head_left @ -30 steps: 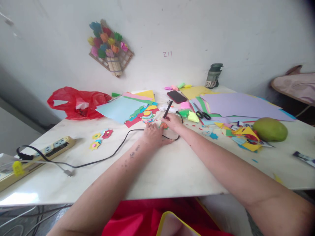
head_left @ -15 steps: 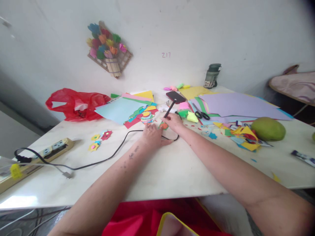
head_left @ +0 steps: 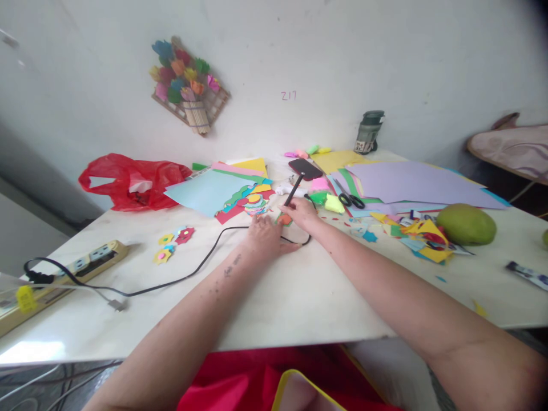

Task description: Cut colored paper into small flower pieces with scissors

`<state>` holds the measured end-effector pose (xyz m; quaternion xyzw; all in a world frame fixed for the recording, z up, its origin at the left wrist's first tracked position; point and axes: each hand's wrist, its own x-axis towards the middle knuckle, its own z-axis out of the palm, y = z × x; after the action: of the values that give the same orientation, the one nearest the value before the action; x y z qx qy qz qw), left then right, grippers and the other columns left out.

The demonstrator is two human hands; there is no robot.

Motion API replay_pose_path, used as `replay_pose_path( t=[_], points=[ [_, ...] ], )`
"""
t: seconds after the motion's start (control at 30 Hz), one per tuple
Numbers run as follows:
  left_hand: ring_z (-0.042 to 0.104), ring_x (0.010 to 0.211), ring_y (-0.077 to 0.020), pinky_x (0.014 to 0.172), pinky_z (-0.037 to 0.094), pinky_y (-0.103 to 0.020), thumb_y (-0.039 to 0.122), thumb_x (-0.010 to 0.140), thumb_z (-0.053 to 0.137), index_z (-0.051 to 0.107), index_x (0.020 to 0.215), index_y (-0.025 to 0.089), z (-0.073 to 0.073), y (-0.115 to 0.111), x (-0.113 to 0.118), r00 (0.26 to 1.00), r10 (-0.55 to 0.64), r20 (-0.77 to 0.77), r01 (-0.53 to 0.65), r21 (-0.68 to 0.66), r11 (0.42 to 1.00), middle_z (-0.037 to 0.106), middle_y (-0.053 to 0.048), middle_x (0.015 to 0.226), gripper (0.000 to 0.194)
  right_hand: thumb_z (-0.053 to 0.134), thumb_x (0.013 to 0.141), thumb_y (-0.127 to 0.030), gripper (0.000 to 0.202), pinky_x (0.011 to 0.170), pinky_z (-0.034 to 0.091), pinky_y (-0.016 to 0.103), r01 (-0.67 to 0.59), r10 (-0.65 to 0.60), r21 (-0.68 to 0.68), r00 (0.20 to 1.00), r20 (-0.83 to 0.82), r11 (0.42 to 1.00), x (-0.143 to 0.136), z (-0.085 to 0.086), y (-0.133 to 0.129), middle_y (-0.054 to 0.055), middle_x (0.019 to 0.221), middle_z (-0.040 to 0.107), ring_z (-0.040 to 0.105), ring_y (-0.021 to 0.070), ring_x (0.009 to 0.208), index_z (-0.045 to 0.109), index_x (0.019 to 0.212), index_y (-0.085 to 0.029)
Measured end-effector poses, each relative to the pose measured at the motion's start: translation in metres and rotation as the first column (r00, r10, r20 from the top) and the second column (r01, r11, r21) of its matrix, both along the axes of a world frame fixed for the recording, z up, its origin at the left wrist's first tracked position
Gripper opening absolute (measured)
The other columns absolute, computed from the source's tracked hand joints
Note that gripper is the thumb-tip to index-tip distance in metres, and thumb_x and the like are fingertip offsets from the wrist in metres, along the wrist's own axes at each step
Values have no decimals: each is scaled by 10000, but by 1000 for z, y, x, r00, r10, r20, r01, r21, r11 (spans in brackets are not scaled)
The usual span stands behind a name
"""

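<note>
Black cord (head_left: 197, 273) passes beneath left hand (head_left: 264, 235), palm down, thumb spread, near green-and-orange paper piece (head_left: 284, 219), seemingly steadying work. Right hand (head_left: 303, 213) pinches slanted black pen-like tool (head_left: 293, 190) low, likely for control. Beyond hands: phone (head_left: 305, 168).

White table (head_left: 334, 297) under paper sheets (head_left: 419, 180), scissors (head_left: 351, 198), mango (head_left: 466, 224)
</note>
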<state>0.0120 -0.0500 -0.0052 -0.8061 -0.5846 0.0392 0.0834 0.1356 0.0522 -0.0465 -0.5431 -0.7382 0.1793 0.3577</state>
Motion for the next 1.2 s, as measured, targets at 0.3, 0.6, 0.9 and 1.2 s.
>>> replay_pose_path(
  t=[0.3,0.6,0.9,1.2],
  points=[
    [508,1198,-367,1071,270,-487,711,811,418,497,1354,104,-4,2,-2,999,-23,-40,24,22,999,585,-221,1228,819,633,797,-395,222,618,408,252,2,-2,3,1000,-12,1000,0,0,0,26,750,696,585,155,675,716,798,-189],
    [510,1222,-369,1087,278,-505,684,804,483,525,1332,126,3,-1,1,1000,-5,-7,5,-3,1000,595,-208,1233,770,606,818,-377,233,635,418,264,16,-16,-7,1000,21,1000,0,1,0,42,771,705,601,169,696,724,850,-178],
    [509,1217,-377,1075,283,-513,682,817,461,516,1335,120,2,-2,1,1000,-20,-23,20,5,1000,595,-218,1239,766,599,829,-352,228,674,439,272,24,-23,-10,999,35,1000,0,1,0,57,835,726,626,182,751,728,896,-177],
    [505,1218,-366,1074,266,-493,705,816,428,528,1319,120,0,-1,0,999,-15,-39,15,6,1000,588,-218,1245,779,603,830,-329,188,668,450,262,40,-40,-5,999,25,999,0,3,-2,52,807,730,638,180,746,718,843,-181]
  ],
)
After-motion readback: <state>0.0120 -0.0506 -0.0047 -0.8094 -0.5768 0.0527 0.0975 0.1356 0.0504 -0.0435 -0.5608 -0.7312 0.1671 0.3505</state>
